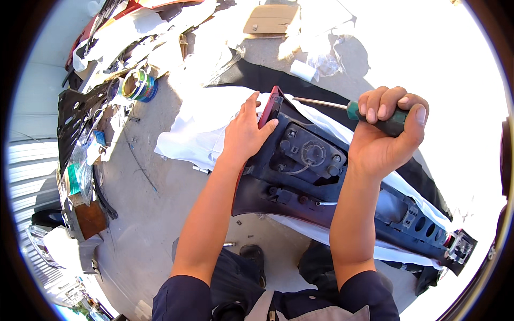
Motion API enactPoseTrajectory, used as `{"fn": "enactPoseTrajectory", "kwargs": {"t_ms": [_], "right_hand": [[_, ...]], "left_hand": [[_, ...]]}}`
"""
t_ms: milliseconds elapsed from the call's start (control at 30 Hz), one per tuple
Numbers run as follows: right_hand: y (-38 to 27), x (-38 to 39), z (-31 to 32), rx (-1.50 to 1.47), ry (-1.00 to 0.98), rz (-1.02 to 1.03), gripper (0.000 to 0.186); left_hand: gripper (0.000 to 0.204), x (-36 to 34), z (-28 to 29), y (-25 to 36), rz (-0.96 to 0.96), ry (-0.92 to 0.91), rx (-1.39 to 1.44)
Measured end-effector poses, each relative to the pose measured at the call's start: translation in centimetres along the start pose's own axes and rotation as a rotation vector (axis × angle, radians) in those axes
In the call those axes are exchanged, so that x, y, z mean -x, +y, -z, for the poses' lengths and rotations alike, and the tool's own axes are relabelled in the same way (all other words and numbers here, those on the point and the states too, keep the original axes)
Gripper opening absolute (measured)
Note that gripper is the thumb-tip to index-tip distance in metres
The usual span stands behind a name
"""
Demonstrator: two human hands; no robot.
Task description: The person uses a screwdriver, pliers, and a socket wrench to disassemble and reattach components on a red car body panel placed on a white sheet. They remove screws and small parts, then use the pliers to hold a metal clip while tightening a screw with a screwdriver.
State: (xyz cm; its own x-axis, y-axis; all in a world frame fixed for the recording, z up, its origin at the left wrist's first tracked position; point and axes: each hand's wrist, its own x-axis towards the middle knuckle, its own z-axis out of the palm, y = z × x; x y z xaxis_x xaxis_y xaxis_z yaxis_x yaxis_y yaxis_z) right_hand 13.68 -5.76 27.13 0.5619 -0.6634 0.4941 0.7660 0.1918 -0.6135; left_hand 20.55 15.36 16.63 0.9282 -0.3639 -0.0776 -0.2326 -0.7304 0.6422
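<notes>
My left hand (246, 125) grips the red-edged upper end of a long black plastic vehicle panel (251, 187), its thumb on the inner side. The panel lies slanted toward the lower right, with a fitting holding a round component and cable (312, 153) in its recess. My right hand (393, 125) is closed on a screwdriver (321, 104) with a green and black handle, held above the panel, its metal tip pointing left near the panel's upper end. A small silver tool or rod (325, 203) lies on the lower part of the panel.
White sheeting (190, 134) and a black cloth (241, 76) lie under the panel on concrete. Piled parts, coloured tape rolls (139, 85) and a perforated black part (72, 123) line the left wall. Cardboard (270, 20) and a white roll (303, 69) lie beyond. My shoe (251, 259) is below.
</notes>
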Motion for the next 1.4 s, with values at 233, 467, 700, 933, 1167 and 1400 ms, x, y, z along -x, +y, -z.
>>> {"fn": "enactPoseTrajectory", "kwargs": {"t_ms": [233,467,700,933,1167,1400], "right_hand": [[4.9,-2.5,-3.9,0.144,-0.069,-0.237,0.019],[7.9,-2.3,-6.0,0.496,-0.215,-0.372,0.026],[10.8,-3.7,-9.6,0.523,-0.326,-0.361,0.028],[13.0,-2.7,-11.6,0.73,-0.499,-0.458,0.029],[13.7,-2.5,-12.8,0.598,-0.47,-0.496,0.027],[14.4,-1.1,-14.4,0.769,-0.559,-0.516,0.025]], "left_hand": [[0.074,-6.6,-2.0,-1.1,-0.074,-0.208,0.175],[0.074,-5.9,-1.4,-1.3,-0.039,-0.257,0.278],[0.073,-5.7,-1.5,-2.2,-0.106,-0.239,0.272],[0.07,-5.9,-2.1,-2.8,-0.116,-0.243,0.305],[0.071,-6.0,-2.8,-3.4,-0.092,-0.218,0.272],[0.066,-5.7,-2.0,-3.1,-0.08,-0.215,0.244]]}}
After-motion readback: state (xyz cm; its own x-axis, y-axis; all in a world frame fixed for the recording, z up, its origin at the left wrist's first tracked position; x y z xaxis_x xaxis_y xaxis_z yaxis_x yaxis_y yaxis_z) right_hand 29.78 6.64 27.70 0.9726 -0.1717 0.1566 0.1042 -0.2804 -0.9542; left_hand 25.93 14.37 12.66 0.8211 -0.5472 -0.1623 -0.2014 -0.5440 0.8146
